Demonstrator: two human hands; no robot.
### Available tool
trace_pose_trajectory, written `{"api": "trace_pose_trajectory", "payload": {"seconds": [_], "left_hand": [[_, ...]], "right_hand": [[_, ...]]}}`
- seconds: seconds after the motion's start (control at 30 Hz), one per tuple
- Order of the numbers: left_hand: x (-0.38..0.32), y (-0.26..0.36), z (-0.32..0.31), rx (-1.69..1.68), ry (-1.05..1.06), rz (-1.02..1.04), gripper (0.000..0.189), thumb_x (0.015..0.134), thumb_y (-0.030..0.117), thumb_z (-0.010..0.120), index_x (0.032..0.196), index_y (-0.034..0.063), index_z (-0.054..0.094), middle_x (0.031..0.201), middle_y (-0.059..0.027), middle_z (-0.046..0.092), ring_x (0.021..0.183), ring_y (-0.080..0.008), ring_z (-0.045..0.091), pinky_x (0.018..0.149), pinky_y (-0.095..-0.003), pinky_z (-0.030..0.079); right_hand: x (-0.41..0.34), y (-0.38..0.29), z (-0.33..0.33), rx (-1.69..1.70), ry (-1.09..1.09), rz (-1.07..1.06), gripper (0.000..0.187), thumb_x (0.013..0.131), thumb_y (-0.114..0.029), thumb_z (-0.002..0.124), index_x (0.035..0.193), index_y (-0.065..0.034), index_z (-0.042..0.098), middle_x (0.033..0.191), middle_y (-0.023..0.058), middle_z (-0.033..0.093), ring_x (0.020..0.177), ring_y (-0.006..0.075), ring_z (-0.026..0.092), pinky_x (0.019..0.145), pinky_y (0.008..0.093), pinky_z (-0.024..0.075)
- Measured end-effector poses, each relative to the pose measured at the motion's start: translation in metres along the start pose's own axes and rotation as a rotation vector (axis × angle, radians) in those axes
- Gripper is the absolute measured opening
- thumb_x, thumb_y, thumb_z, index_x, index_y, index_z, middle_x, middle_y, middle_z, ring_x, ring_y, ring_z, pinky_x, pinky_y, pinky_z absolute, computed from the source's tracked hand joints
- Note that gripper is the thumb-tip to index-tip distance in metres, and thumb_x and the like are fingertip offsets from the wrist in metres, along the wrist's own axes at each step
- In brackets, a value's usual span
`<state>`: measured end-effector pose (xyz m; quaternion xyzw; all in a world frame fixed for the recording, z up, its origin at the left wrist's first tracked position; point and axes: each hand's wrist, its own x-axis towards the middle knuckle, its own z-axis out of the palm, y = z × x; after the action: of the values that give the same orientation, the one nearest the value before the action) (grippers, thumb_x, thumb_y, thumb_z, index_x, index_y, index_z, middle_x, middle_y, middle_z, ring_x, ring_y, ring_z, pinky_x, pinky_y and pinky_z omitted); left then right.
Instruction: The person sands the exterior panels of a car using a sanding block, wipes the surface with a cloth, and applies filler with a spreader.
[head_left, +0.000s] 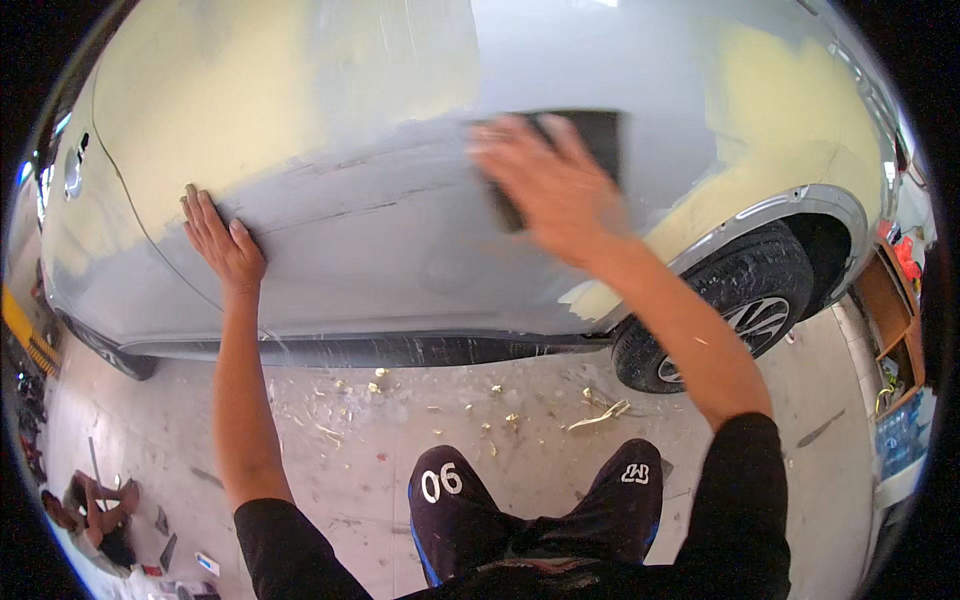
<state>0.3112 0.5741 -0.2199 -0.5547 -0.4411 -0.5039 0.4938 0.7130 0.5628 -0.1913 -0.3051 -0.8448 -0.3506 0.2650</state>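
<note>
Before me is the side of a car, its grey body panel (375, 277) patched with yellowish body filler (255, 97). My left hand (225, 244) lies flat on the panel at the left, near a door seam, fingers spread and holding nothing. My right hand (551, 187), blurred, presses a dark sheet that looks like sandpaper (600, 142) against the panel, left of and above the wheel arch. The sheet sticks out past my fingers on the right; how the fingers grip it is blurred. Dark scratch marks run along the panel between my hands.
A tyre (750, 262) stands below the wheel arch at the right. Dried scraps (600, 416) litter the tiled floor (360, 480) beneath the sill. At the lower left, a person (97, 517) sits low near scattered items. A wooden cabinet (892, 300) is at the far right.
</note>
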Motion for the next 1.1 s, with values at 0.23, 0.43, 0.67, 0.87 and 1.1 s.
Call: {"api": "trace_pose_trajectory", "payload": {"seconds": [0.23,0.43,0.67,0.87,1.1], "left_hand": [[0.001,0.009,-0.001,0.006,0.018,-0.027,0.054,0.087,0.028,0.028,0.134,0.0008,0.028,0.140,-0.0149,0.027,0.130,-0.0340,0.022,0.104,-0.0486,0.012],[-0.002,0.006,0.007,-0.009,0.015,-0.019,0.054,0.088,0.030,0.028,0.134,0.0017,0.029,0.140,-0.0142,0.029,0.130,-0.0323,0.023,0.105,-0.0468,0.013],[0.006,0.013,0.001,-0.016,0.051,-0.007,0.052,0.088,0.028,0.028,0.133,0.0016,0.030,0.139,-0.0137,0.029,0.130,-0.0324,0.024,0.105,-0.0461,0.013],[0.001,0.009,0.004,-0.018,0.030,0.012,0.051,0.088,0.025,0.029,0.133,0.0009,0.030,0.139,-0.0150,0.030,0.129,-0.0339,0.024,0.104,-0.0468,0.014],[0.010,0.011,-0.004,-0.001,0.045,0.019,0.051,0.089,0.026,0.028,0.133,0.0000,0.030,0.138,-0.0158,0.030,0.129,-0.0343,0.025,0.104,-0.0470,0.015]], "right_hand": [[-0.008,0.002,-0.009,-0.164,0.007,0.074,0.046,0.082,-0.010,0.038,0.127,-0.0041,0.039,0.139,0.0084,0.031,0.131,0.0209,0.024,0.106,0.0470,0.0152],[0.035,-0.025,0.010,-0.170,0.047,-0.159,0.048,0.083,-0.021,0.045,0.130,-0.0109,0.037,0.139,0.0010,0.030,0.132,0.0187,0.021,0.107,0.0448,0.0142],[-0.092,0.085,-0.047,-0.296,-0.007,0.175,0.056,0.079,-0.019,0.051,0.132,-0.0078,0.033,0.140,0.0083,0.029,0.132,0.0240,0.020,0.105,0.0482,0.0125],[0.022,-0.018,0.006,-0.125,0.074,-0.110,0.054,0.078,-0.010,0.045,0.130,-0.0070,0.034,0.140,0.0058,0.029,0.132,0.0205,0.020,0.106,0.0460,0.0149],[-0.114,0.061,-0.030,-0.265,-0.101,0.153,0.048,0.079,-0.007,0.043,0.126,-0.0096,0.041,0.138,0.0041,0.034,0.131,0.0177,0.023,0.106,0.0449,0.0134]]}}
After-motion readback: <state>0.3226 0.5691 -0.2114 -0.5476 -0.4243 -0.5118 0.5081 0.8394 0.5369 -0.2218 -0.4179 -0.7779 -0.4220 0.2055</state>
